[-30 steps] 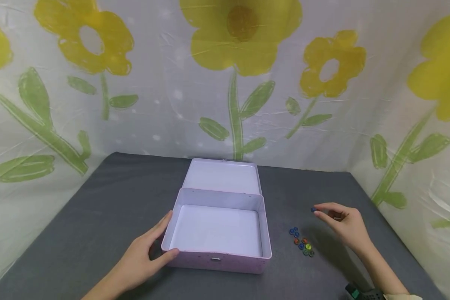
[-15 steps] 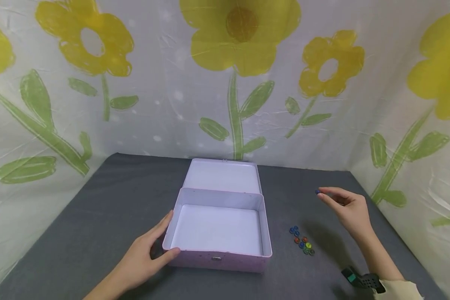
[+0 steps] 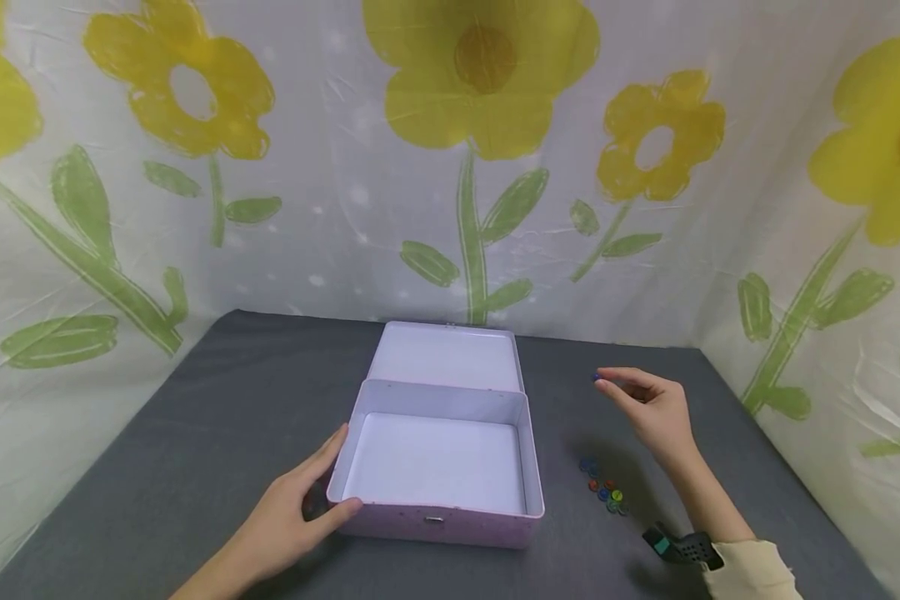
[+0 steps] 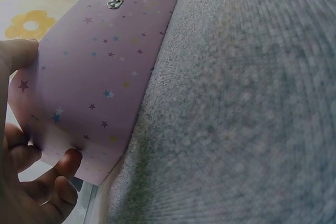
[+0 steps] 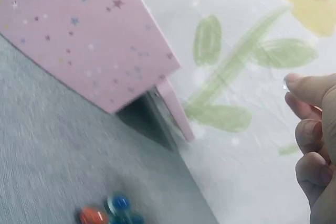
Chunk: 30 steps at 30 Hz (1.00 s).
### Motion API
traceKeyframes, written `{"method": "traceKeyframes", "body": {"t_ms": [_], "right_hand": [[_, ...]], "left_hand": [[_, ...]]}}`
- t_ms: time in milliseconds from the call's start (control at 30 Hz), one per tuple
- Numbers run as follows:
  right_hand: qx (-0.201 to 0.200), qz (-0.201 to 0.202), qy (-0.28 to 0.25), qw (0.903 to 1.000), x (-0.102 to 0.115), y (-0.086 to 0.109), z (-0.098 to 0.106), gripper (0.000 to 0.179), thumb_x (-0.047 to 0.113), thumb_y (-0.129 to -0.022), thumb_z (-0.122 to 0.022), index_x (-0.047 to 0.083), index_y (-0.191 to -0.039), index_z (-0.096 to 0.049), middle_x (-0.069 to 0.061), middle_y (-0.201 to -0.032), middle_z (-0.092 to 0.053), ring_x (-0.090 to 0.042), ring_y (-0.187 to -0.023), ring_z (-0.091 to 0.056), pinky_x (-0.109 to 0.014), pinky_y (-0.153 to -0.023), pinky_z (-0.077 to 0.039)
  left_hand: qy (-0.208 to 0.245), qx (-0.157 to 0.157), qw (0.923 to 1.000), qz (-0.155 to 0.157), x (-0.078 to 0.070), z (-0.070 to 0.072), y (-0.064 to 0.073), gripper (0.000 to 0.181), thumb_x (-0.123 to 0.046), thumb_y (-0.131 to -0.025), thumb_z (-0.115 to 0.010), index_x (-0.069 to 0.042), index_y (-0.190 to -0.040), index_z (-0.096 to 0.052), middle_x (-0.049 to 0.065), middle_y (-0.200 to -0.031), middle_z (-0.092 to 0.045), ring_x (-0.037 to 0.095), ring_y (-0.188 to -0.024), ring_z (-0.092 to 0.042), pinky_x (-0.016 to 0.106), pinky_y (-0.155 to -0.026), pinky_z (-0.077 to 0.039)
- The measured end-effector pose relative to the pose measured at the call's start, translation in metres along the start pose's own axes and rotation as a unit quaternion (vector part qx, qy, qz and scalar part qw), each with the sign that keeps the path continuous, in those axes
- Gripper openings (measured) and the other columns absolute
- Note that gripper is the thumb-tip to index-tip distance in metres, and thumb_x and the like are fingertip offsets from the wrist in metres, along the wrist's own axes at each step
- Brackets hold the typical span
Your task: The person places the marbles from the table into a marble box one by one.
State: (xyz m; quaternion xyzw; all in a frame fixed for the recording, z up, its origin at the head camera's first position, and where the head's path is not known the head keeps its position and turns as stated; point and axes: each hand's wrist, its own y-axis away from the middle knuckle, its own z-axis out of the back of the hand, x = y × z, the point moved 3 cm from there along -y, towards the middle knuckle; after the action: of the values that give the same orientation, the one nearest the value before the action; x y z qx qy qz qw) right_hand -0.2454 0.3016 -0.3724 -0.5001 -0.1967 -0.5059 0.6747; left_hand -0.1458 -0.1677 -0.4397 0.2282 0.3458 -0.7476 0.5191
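A pink tin box [image 3: 390, 521] with printed stars stands on the dark cloth, its white inner floor showing. My left hand [image 3: 288, 517] holds the box's front left corner, thumb on the front rim and fingers along the left side. In the left wrist view the fingertips press into the pink wall [image 4: 84, 87]. Raised right of the box, my right hand [image 3: 648, 408] pinches a small blue glass marble [image 3: 597, 377] between thumb and forefinger. Most of that marble is hidden by the fingertips in the right wrist view. Several loose marbles [image 3: 617, 496], blue, orange, green and yellow-green, lie below this hand.
The box's hinged lid [image 3: 442, 354] lies folded back behind it. Dark grey cloth [image 3: 270, 417] covers the table, which ends at a curtain [image 3: 330, 250] with yellow flowers at the back and sides. A black strap [image 3: 682, 548] circles the right wrist.
My right hand has lifted the blue marble from near the pile, then moved left toward the box. The left hand keeps its place at the corner.
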Motion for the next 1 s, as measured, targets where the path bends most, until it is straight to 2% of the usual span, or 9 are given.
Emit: {"method": "traceKeyframes", "body": {"t_ms": [200, 433, 533, 800, 1000], "right_hand": [[0.010, 0.002, -0.028, 0.9996, 0.005, -0.006, -0.027, 0.017, 0.008, -0.096, -0.079, 0.002, -0.112, -0.081, 0.006, -0.059, -0.052, -0.009, -0.048, -0.029, -0.033, -0.046, -0.030], [0.030, 0.010, -0.054, 0.9980, 0.020, -0.013, -0.054, 0.021, 0.007, -0.094, -0.081, 0.000, -0.114, -0.081, 0.004, -0.065, -0.058, -0.009, -0.050, -0.031, -0.031, -0.047, -0.031], [0.039, 0.007, -0.058, 0.9975, 0.027, -0.015, -0.064, 0.021, 0.010, -0.094, -0.082, 0.002, -0.113, -0.082, 0.001, -0.069, -0.062, -0.008, -0.052, -0.034, -0.028, -0.049, -0.033], [0.057, 0.002, -0.068, 0.9960, 0.043, -0.012, -0.093, 0.014, 0.011, -0.094, -0.082, 0.008, -0.108, -0.084, -0.016, -0.088, -0.075, -0.007, -0.055, -0.038, -0.024, -0.051, -0.032], [0.095, 0.014, -0.078, 0.9923, 0.058, -0.009, -0.117, 0.014, 0.013, -0.093, -0.083, 0.009, -0.106, -0.085, -0.024, -0.066, -0.061, -0.006, -0.053, -0.034, -0.023, -0.049, -0.029]], "left_hand": [[0.002, -0.002, 1.0000, -0.007, 0.001, 0.000, 0.001, 0.087, -0.042, -0.095, -0.080, -0.027, -0.167, -0.035, 0.008, -0.166, -0.042, 0.019, -0.111, -0.055, 0.024, -0.067, -0.045], [0.006, -0.003, 1.0000, -0.005, 0.000, 0.000, 0.000, 0.087, -0.043, -0.094, -0.081, -0.026, -0.167, -0.036, 0.009, -0.166, -0.042, 0.022, -0.122, -0.057, 0.024, -0.068, -0.046], [0.006, -0.002, 1.0000, 0.000, 0.000, 0.000, 0.000, 0.087, -0.044, -0.094, -0.081, -0.026, -0.167, -0.036, 0.009, -0.166, -0.042, 0.021, -0.117, -0.057, 0.024, -0.067, -0.045], [0.007, -0.001, 1.0000, 0.000, 0.000, -0.002, 0.000, 0.087, -0.045, -0.094, -0.081, -0.027, -0.167, -0.036, 0.008, -0.166, -0.042, 0.020, -0.117, -0.057, 0.024, -0.067, -0.045], [0.002, -0.005, 1.0000, 0.001, 0.002, -0.002, 0.001, 0.089, -0.045, -0.093, -0.082, -0.028, -0.167, -0.036, 0.009, -0.165, -0.043, 0.023, -0.122, -0.058, 0.024, -0.068, -0.046]]}}
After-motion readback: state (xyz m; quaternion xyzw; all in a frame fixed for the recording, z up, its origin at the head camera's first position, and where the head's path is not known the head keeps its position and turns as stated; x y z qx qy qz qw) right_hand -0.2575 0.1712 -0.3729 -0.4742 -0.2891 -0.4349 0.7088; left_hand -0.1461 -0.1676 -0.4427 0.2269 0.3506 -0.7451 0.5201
